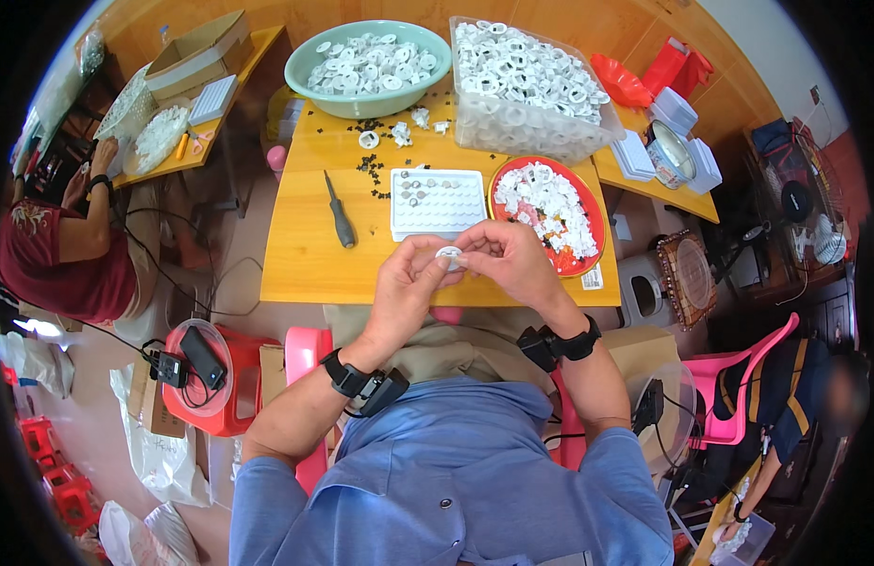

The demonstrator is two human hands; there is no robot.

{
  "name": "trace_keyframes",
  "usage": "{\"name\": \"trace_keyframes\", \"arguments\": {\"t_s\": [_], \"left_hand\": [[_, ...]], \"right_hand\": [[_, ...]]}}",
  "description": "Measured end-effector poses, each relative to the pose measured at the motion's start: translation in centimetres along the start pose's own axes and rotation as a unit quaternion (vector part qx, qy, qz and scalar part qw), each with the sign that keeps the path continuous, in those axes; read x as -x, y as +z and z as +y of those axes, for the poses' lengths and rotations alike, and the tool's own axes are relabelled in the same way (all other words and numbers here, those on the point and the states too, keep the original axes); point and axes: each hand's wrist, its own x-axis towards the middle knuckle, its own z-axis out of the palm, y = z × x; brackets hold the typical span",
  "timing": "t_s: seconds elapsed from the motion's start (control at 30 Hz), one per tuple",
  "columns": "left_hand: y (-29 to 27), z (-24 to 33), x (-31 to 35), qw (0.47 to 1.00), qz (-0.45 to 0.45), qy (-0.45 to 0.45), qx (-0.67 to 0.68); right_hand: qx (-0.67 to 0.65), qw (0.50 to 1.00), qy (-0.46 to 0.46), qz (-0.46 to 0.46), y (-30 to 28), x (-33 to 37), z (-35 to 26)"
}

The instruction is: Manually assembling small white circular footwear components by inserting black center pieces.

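Note:
Both my hands meet at the table's near edge around a small round white plastic part [448, 253]. My left hand [413, 274] pinches it between thumb and fingers. My right hand [505, 257] has its fingertips closed at the part's right side; whether they hold a second small piece is hidden. Just beyond my hands lies a white tray [460, 219] with rows of small hollows, several holding small round metallic pieces. To its right is a round red tray [593, 212] heaped with small white parts. A screwdriver [340, 212] with a dark handle lies on the left.
A pale green basin [300, 80] and a clear plastic bin [474, 127], both full of white parts, stand at the back. Small black pieces [371, 165] are scattered near the tray. People work at the far left [69, 245] and lower right [786, 406]. A red stool [234, 415] stands left.

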Motion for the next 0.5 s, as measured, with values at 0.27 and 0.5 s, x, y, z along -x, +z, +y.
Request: {"name": "trace_keyframes", "arguments": {"t_s": [0.27, 0.5], "left_hand": [[-0.1, 0.0, -0.1, 0.999, -0.015, 0.023, -0.043], [-0.3, -0.2, 0.1, 0.995, -0.005, 0.037, -0.088]], "right_hand": [[0.069, 0.997, -0.031, 0.022, 0.3, 0.4, -1.0], [0.127, 0.988, -0.069, 0.05, 1.2, 0.5, -0.9]]}}
